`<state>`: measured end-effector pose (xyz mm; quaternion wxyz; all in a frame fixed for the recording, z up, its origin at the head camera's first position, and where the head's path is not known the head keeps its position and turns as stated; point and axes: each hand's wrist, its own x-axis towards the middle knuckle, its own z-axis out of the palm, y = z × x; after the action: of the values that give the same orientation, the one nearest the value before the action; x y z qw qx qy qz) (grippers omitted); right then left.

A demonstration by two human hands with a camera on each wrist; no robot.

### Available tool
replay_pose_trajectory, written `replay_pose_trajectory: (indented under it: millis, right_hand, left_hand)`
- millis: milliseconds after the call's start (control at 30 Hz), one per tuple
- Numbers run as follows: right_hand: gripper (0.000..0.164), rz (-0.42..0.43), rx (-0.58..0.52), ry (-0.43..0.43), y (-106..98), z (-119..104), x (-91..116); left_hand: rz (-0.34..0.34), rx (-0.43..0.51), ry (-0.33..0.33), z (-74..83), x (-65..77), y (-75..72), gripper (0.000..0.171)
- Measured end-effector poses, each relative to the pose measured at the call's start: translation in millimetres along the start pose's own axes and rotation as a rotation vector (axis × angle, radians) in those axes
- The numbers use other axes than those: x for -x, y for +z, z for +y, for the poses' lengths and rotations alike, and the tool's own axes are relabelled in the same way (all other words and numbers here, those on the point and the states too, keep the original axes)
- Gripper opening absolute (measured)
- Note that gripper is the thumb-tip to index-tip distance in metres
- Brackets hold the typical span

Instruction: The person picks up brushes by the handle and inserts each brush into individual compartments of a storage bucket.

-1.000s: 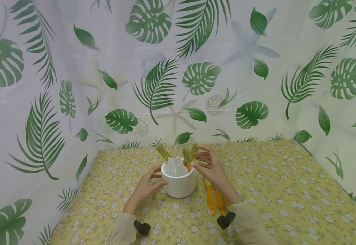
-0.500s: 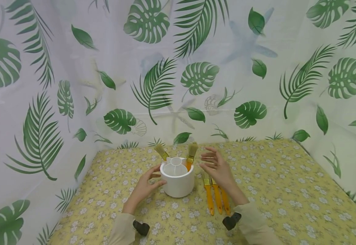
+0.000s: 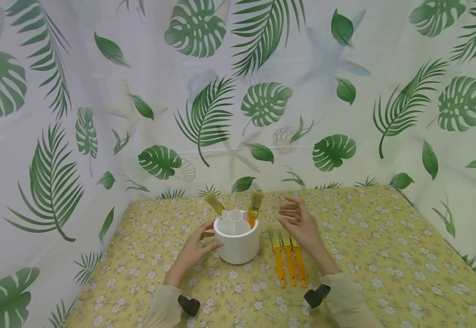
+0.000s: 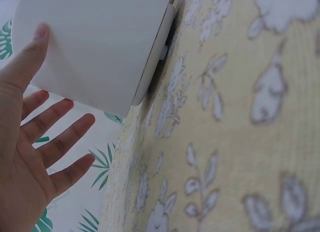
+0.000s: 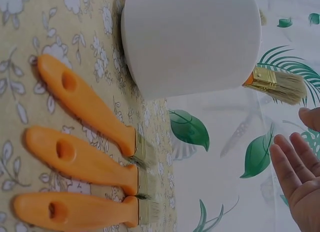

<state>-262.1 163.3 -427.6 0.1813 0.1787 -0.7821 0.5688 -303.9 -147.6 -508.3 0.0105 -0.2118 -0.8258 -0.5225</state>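
A round white divided holder [image 3: 238,248] stands upright on the table. One paintbrush [image 3: 214,203] leans out of its far left side, bristles up, and another paintbrush [image 3: 255,207] stands at its right. At the holder's left side is my left hand [image 3: 197,248], thumb on the wall and fingers spread loosely. In the left wrist view that hand's fingers [image 4: 70,142] are fairly straight. My right hand [image 3: 301,225] hovers to the right of the holder, fingers loosely bent, holding nothing. Below it, several orange-handled paintbrushes [image 3: 290,264] lie side by side, bristles pointing away.
A floral yellow cloth [image 3: 365,255] covers the table. White curtains [image 3: 287,159] with green leaf prints hang behind it and on both sides. Each wrist carries a small black camera, such as the left one [image 3: 189,305], over a beige sleeve.
My right hand has drawn away from the right-side brushes in the holder, moving right and uncovering the brushes on the table. My left hand has stayed at the holder.
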Motion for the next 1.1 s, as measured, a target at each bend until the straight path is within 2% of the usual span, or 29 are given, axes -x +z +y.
replay_pose_trajectory:
  millis: [300,533,667,900,1100]
  right_hand:
    - [0.05,0.029,0.015,-0.03,-5.7,30.0,-0.2]
    - [0.049,0.034,0.043,-0.013,-7.6,51.1,1.0]
    - [0.05,0.026,0.056,-0.014,-8.0,46.9,2.2]
    - [0.047,0.017,0.106,-0.021,-8.7,18.7,6.1]
    - [0.044,0.028,0.14,-0.002,-10.0,16.9,9.2]
  left_hand:
    - [-0.007,-0.002,-0.007,-2.6,-1.8,1.6,0.069]
    - [-0.003,-0.023,0.022,-1.5,-0.6,2.0,0.072]
    - [0.009,-0.03,0.004,-1.7,-1.0,2.7,0.074]
    - [0.014,-0.049,-0.046,-1.6,-0.9,3.7,0.076]
    - [0.005,-0.058,-0.056,-2.0,-1.1,3.8,0.076]
